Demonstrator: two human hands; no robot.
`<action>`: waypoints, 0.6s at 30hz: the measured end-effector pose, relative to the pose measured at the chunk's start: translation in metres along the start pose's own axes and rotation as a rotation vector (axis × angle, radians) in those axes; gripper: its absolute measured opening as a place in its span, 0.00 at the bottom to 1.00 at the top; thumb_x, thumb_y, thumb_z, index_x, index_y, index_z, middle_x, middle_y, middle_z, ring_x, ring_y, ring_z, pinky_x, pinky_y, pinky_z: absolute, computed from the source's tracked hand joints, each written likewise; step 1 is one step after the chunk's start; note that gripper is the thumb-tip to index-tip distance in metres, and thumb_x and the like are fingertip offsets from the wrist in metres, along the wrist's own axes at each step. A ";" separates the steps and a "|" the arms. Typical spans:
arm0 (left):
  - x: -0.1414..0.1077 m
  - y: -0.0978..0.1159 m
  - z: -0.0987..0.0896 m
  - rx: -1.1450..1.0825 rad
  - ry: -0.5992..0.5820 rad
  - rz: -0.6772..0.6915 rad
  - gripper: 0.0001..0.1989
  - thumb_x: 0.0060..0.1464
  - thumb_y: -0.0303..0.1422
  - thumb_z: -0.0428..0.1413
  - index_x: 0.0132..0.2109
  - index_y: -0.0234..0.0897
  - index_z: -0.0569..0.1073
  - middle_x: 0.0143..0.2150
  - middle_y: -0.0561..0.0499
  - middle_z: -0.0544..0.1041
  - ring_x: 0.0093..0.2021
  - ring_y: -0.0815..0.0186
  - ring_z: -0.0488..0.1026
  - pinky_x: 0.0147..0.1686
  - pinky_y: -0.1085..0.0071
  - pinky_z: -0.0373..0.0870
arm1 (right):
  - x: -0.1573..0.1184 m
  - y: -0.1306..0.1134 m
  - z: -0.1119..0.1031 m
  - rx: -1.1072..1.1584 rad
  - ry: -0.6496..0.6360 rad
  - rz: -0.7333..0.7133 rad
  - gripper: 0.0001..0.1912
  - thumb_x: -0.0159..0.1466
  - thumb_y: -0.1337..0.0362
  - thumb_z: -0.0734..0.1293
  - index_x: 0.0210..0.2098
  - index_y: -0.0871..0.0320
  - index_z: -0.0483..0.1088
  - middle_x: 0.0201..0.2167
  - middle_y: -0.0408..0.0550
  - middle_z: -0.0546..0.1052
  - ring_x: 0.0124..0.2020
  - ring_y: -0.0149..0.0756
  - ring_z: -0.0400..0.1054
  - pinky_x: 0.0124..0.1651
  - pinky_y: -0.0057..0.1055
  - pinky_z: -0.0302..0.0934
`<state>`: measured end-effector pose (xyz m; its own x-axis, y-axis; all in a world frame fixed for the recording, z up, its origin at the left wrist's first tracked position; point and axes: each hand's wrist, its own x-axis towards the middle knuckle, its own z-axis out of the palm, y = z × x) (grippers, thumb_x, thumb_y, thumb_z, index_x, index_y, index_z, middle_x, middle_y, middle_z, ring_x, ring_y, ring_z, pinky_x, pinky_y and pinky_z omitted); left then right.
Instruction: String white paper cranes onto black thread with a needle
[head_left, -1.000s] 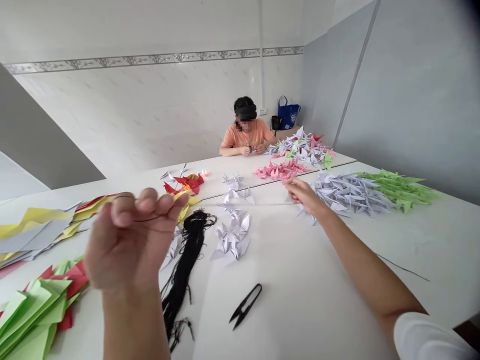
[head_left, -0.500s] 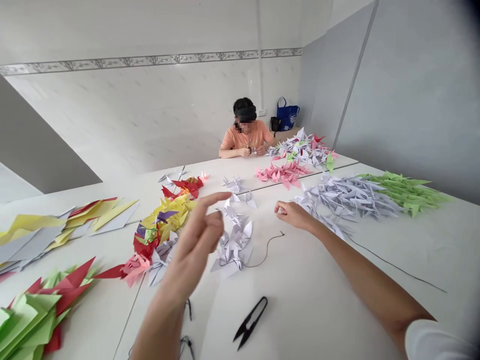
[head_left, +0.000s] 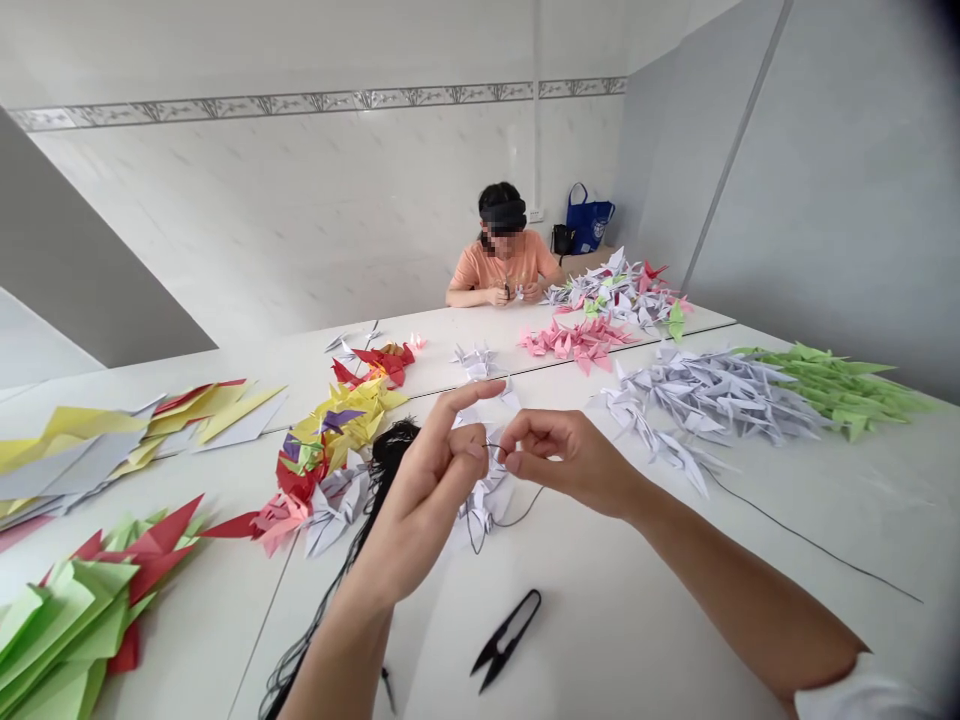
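Observation:
My left hand (head_left: 442, 480) is closed, thumb against curled fingers with the index finger stretched out, pinching a thin black cord (head_left: 514, 521). Close beside it, my right hand (head_left: 574, 460) pinches the same cord between thumb and fingertips. From there the cord hangs in a loop down to white folded paper cranes (head_left: 491, 492), partly hidden behind my hands. Black thread snips (head_left: 506, 640) lie on the table below. Behind my left wrist runs a bundle of black cords (head_left: 390, 452).
Colored cranes (head_left: 341, 410) lie left, with flat yellow and white paper (head_left: 82, 450) and green paper pieces (head_left: 71, 620). To the right are piles of white cranes (head_left: 712, 395) and green cranes (head_left: 840, 385). Across the table sits a person (head_left: 502, 255) near pink cranes (head_left: 577, 340).
My right hand has moved left to meet my left hand. The cord end that lay on the table is now lifted between my fingers. The black cord bundle has come into view.

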<state>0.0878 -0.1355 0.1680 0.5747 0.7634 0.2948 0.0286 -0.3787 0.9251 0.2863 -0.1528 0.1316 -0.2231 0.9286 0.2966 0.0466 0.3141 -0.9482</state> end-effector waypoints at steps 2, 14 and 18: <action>0.001 -0.001 0.001 0.040 0.011 0.008 0.17 0.69 0.38 0.48 0.62 0.45 0.66 0.26 0.58 0.50 0.25 0.70 0.49 0.24 0.73 0.50 | -0.001 0.001 0.000 0.004 0.082 -0.022 0.14 0.62 0.52 0.75 0.32 0.54 0.73 0.21 0.35 0.53 0.23 0.29 0.47 0.28 0.29 0.47; 0.007 -0.013 0.014 0.405 0.188 0.053 0.10 0.62 0.36 0.57 0.33 0.38 0.74 0.22 0.59 0.50 0.23 0.72 0.49 0.24 0.74 0.51 | -0.012 -0.008 -0.004 -0.284 0.107 -0.230 0.11 0.72 0.58 0.65 0.33 0.55 0.66 0.26 0.39 0.62 0.26 0.29 0.54 0.29 0.28 0.51; 0.007 -0.013 0.016 0.271 0.132 0.048 0.09 0.64 0.35 0.54 0.36 0.37 0.71 0.38 0.49 0.72 0.34 0.69 0.66 0.30 0.75 0.62 | -0.010 -0.009 -0.007 -0.257 0.136 -0.264 0.11 0.72 0.61 0.66 0.33 0.55 0.65 0.26 0.38 0.62 0.26 0.27 0.54 0.29 0.26 0.51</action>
<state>0.1047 -0.1337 0.1540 0.4703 0.7958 0.3815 0.2315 -0.5284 0.8168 0.2946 -0.1632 0.1379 -0.1299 0.8217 0.5550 0.2513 0.5687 -0.7832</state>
